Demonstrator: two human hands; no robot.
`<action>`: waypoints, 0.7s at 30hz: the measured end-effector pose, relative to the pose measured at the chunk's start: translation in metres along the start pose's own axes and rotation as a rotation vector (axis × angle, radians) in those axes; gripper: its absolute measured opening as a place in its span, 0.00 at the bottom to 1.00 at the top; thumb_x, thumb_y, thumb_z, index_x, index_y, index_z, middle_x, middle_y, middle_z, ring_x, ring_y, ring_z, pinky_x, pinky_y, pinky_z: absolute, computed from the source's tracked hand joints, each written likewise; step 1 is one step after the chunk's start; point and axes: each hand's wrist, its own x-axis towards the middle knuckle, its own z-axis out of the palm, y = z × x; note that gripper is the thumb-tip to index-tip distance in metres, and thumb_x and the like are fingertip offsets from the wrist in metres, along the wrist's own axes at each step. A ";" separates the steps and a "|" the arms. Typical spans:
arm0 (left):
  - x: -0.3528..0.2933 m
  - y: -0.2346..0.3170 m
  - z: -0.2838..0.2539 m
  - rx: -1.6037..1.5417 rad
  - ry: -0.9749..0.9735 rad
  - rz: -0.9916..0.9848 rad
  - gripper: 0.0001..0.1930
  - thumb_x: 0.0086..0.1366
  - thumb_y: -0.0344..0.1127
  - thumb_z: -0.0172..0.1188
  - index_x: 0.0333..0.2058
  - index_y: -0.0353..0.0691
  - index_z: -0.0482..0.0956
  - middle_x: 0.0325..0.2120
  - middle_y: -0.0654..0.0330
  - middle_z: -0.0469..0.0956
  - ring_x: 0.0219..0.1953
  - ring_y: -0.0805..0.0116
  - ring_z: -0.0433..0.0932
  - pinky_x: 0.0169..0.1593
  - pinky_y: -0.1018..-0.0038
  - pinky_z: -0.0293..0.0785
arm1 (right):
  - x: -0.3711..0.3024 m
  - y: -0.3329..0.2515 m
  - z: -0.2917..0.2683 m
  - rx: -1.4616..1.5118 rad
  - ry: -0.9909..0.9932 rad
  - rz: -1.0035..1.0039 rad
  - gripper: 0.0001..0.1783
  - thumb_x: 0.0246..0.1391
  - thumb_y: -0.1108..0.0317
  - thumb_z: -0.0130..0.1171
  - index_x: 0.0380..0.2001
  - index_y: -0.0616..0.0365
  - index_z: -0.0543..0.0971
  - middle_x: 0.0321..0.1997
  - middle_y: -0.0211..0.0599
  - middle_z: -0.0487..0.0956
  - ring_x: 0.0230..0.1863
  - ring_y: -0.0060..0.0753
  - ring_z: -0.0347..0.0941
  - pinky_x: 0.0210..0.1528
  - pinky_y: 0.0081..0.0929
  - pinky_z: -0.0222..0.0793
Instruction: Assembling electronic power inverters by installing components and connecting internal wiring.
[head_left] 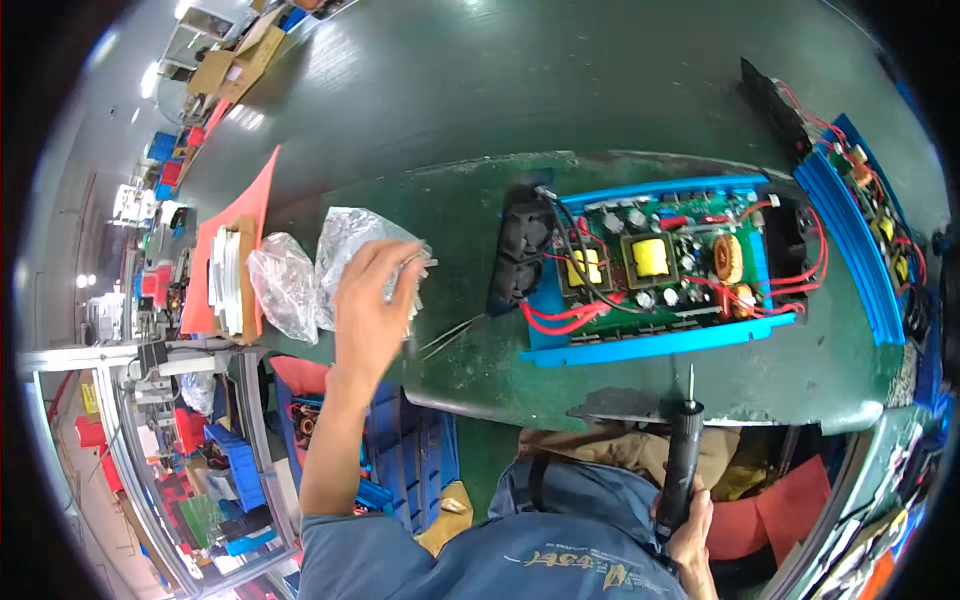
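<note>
A: Where's the unit [650, 262]?

B: On the table [480, 385], in front of the person. It lies to the right of the left hand [372, 300] and beyond the right hand [692, 525].

A: And its long axis?

B: Roughly left to right across the person's front. The fans [522, 250] make up its left end, facing the left hand; a blue rail [660, 341] runs along the near side.

A: What's in the hands?

B: The right is wrapped around the handle of a screwdriver [682, 460], low by the body. The left is over a clear bag [345, 235], fingers bent; whether they pinch anything, I can't tell.

A: Which hand is nearer the unit?

B: The left looks nearer, with tweezers [447, 338] lying between it and the fans. But the screwdriver's tip points away from the person at the near rail, and in this view stops just short of it. How high it sits, I can't tell.

A: Anything on the far side?

B: A second unit [860, 250], at the right, its long side slanting away.
</note>
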 end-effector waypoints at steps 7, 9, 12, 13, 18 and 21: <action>-0.012 -0.059 0.031 0.167 0.002 0.045 0.07 0.70 0.34 0.58 0.43 0.41 0.82 0.36 0.55 0.79 0.39 0.55 0.80 0.45 0.67 0.75 | 0.011 -0.037 0.013 -0.133 -0.232 0.171 0.27 0.73 0.52 0.37 0.63 0.56 0.70 0.42 0.49 0.81 0.43 0.44 0.78 0.51 0.41 0.70; -0.005 -0.073 0.027 0.309 0.022 0.158 0.08 0.71 0.35 0.57 0.43 0.39 0.81 0.35 0.54 0.79 0.36 0.57 0.80 0.44 0.68 0.75 | 0.012 -0.040 0.019 -0.167 -0.269 0.063 0.26 0.73 0.51 0.38 0.63 0.54 0.69 0.43 0.57 0.80 0.42 0.57 0.78 0.50 0.46 0.69; 0.003 -0.082 0.017 0.266 -0.025 0.095 0.11 0.74 0.37 0.55 0.44 0.36 0.79 0.37 0.55 0.81 0.35 0.64 0.80 0.42 0.71 0.74 | 0.014 -0.048 0.024 -0.268 -0.281 0.008 0.28 0.73 0.50 0.35 0.66 0.54 0.67 0.41 0.47 0.81 0.44 0.56 0.78 0.49 0.41 0.68; 0.005 -0.079 0.017 0.083 0.023 -0.005 0.12 0.75 0.38 0.55 0.45 0.34 0.78 0.37 0.55 0.82 0.35 0.67 0.79 0.42 0.72 0.74 | 0.016 -0.051 0.023 -0.242 -0.284 0.041 0.28 0.73 0.51 0.36 0.66 0.55 0.67 0.39 0.49 0.81 0.41 0.57 0.78 0.48 0.42 0.69; 0.015 0.018 -0.019 -0.317 0.057 -0.085 0.15 0.76 0.38 0.53 0.48 0.28 0.76 0.39 0.52 0.83 0.37 0.70 0.80 0.43 0.75 0.76 | 0.016 -0.039 0.036 -0.164 -0.220 -0.084 0.27 0.74 0.51 0.36 0.64 0.59 0.68 0.33 0.54 0.79 0.32 0.56 0.77 0.42 0.43 0.70; 0.008 0.087 0.006 -0.360 -0.110 -0.038 0.14 0.76 0.34 0.54 0.51 0.28 0.77 0.39 0.53 0.83 0.39 0.70 0.82 0.46 0.74 0.78 | 0.017 -0.036 0.033 -0.166 -0.211 -0.038 0.27 0.74 0.52 0.35 0.64 0.59 0.67 0.33 0.54 0.79 0.32 0.54 0.77 0.41 0.43 0.69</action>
